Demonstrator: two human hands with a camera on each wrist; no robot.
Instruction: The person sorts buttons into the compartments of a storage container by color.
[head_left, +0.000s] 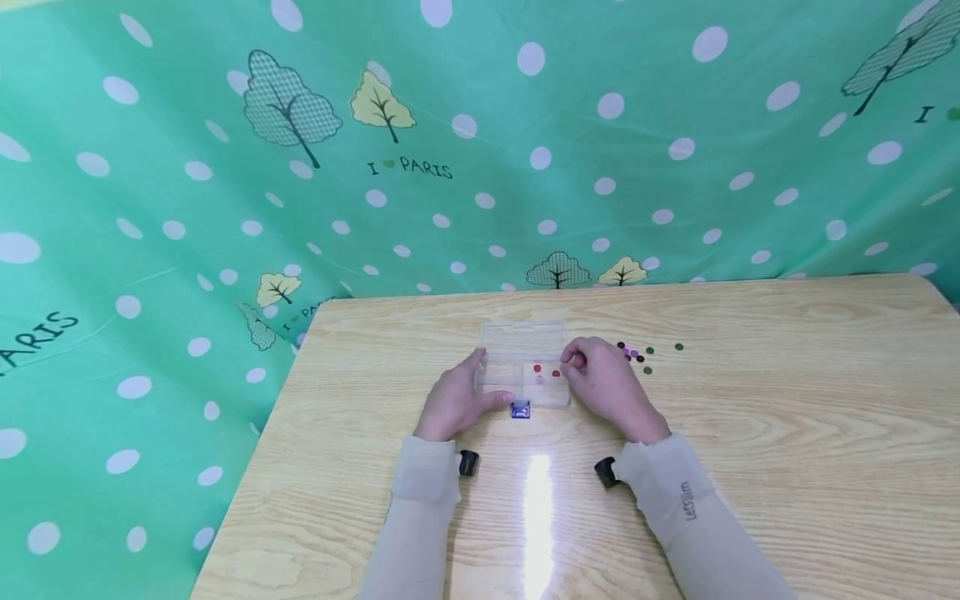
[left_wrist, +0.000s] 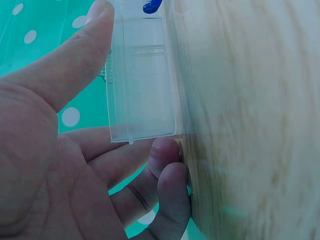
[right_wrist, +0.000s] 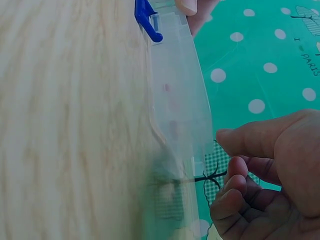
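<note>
A clear plastic box stands on the table with its lid raised at the back. My left hand grips its left side, thumb along the front edge and fingers at the side. A blue latch hangs at the front. Two red discs and a paler one lie in the right compartment. My right hand is at the box's right side, fingers curled and thumb close to the index finger; I cannot tell whether a small disc is between them. In the right wrist view the thumb is beside the box wall.
Several small dark, purple and green discs are scattered on the wooden table to the right of the right hand. A green dotted curtain hangs behind the table and along its left side.
</note>
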